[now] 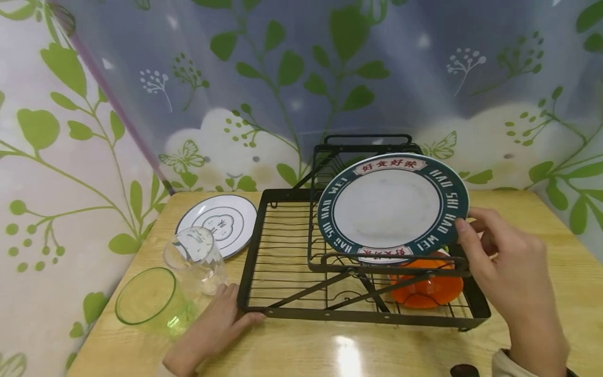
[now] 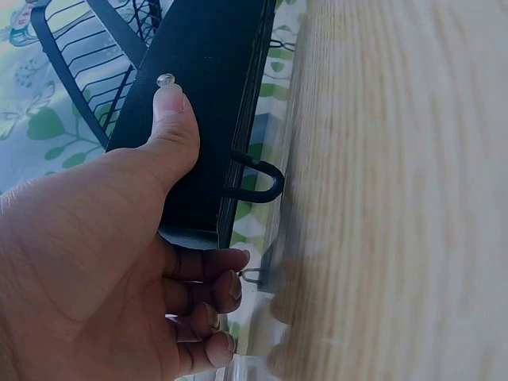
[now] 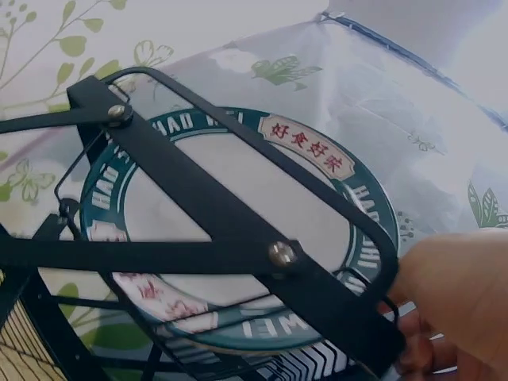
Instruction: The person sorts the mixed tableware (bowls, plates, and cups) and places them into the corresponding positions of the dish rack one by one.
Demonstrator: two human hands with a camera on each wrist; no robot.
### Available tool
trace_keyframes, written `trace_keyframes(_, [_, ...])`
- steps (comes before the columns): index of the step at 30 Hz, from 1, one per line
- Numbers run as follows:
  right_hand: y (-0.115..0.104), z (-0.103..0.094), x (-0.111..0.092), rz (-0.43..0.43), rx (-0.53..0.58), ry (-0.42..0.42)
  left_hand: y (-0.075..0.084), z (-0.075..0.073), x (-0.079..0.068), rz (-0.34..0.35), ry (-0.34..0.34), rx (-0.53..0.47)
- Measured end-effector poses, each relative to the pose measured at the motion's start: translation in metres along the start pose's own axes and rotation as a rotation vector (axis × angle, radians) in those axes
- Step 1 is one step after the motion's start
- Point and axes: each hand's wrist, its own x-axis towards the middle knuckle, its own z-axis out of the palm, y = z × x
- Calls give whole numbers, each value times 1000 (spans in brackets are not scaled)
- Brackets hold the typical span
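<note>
A white plate with a green lettered rim stands tilted in the upper tier of a black folding dish rack. My right hand pinches the plate's right edge, thumb on the front face. In the right wrist view, the rack's bars cross in front of the plate, and the hand is partly cut off. My left hand holds the rack's front left corner. Its thumb lies on the front rail and the fingers curl round the end. An orange bowl sits in the lower tier beneath the plate.
Left of the rack stand a clear glass and a yellow-green glass. Behind them a white plate with blue rings lies on the wooden table. A patterned curtain hangs behind. A dark object shows at the bottom edge.
</note>
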Motion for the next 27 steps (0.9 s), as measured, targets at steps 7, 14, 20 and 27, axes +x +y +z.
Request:
trace_keyframes(7, [23, -16, -19, 173, -20, -96, 1, 1, 3, 20, 5, -5])
trace_keyframes(14, [80, -24, -81, 382, -327, -645, 4, -2, 4, -36, -20, -16])
trace_keyframes(20, [99, -8, -110, 381, -398, -841, 9, -7, 3, -66, -17, 23])
trace_keyframes(27, [104, 8, -116, 185, -430, -739, 9, -9, -8, -106, -29, 71])
